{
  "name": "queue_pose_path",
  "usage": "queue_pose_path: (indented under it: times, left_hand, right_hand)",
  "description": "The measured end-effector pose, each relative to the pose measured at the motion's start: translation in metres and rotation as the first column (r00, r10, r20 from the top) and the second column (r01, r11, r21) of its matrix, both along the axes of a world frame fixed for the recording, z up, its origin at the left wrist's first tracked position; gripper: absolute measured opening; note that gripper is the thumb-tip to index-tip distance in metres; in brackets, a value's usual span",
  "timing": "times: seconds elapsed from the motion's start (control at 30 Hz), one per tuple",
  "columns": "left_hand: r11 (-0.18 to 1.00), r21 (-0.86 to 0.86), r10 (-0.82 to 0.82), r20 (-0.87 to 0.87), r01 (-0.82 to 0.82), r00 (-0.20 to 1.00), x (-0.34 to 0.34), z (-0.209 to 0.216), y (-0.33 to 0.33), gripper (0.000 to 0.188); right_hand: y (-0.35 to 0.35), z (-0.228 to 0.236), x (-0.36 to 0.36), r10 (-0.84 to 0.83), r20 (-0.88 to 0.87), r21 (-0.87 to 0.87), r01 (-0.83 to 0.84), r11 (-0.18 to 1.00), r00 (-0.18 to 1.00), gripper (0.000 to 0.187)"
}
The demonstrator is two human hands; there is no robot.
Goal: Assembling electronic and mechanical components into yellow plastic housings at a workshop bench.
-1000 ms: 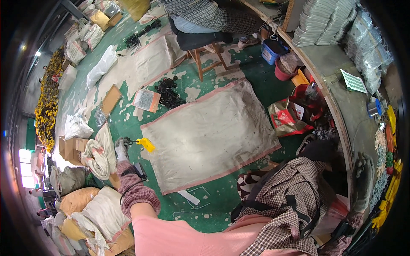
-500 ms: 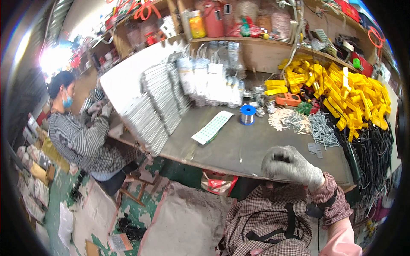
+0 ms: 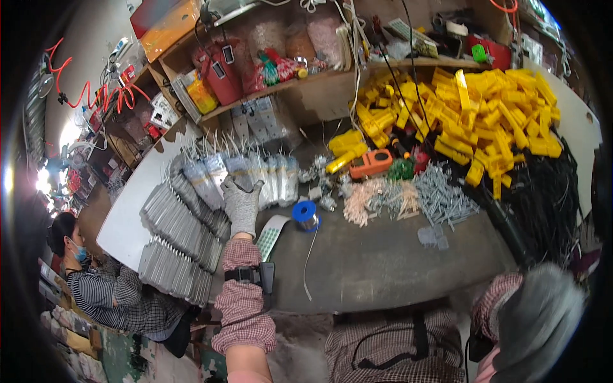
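"While you're at the surface (image 3: 370,281), where're your hands?"

"Both gloved. L hand (image 3: 242,207) at the clear bags (image 3: 278,179), thumb & fingers parted; can't tell if it's touching one. R hand (image 3: 543,319) low on my R, blurred, so can't tell if it's clenched or holding smth."

"And the bags?"

"Standing in a row, back L of the surface, beside the grey stacks (image 3: 175,255). Blue spool (image 3: 306,216) & dotted sheet (image 3: 271,235) are nearer me, screws (image 3: 444,195) further R, yellow parts (image 3: 472,115) heaped behind 'em."
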State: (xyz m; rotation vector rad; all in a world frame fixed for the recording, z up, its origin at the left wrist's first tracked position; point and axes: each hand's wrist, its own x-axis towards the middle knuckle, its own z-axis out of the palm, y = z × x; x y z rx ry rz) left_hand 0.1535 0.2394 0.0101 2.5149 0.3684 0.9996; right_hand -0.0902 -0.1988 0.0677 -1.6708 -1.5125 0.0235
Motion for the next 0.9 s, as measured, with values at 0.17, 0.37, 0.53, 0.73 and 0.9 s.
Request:
queue_pose_path:
  times: [0.17,0.37,0.53,0.73,0.9]
  left_hand:
    - [0.992,0.028,0.108,0.267,-0.120,0.958,0.021,-0.015,0.034,0.066]
    - [0.783,0.134,-0.621,0.123,0.607,0.774,-0.076,0.008,-0.102,0.027]
    - [0.178,0.381,-0.723,-0.575,0.907,0.383,-0.167,-0.026,-0.167,0.027]
    - [0.408,0.065,-0.789,-0.477,0.911,0.388,-0.165,-0.010,-0.229,0.047]
    - [0.149,0.316,-0.674,-0.661,0.937,0.330,-0.169,-0.051,-0.262,0.045]
  right_hand:
    - [-0.032,0.030,0.013,-0.310,-0.091,-0.313,0.269,0.911,0.946,0.031]
    - [-0.134,-0.054,0.090,-0.841,0.107,-0.439,0.785,0.438,0.530,0.029]
    - [-0.153,-0.064,0.183,-0.920,0.357,-0.186,0.978,0.098,0.160,0.016]
    - [-0.122,-0.055,0.261,-0.795,0.546,-0.454,0.891,-0.014,0.265,0.025]
    - [-0.126,-0.069,0.281,-0.871,0.454,-0.513,0.855,-0.083,0.187,0.042]
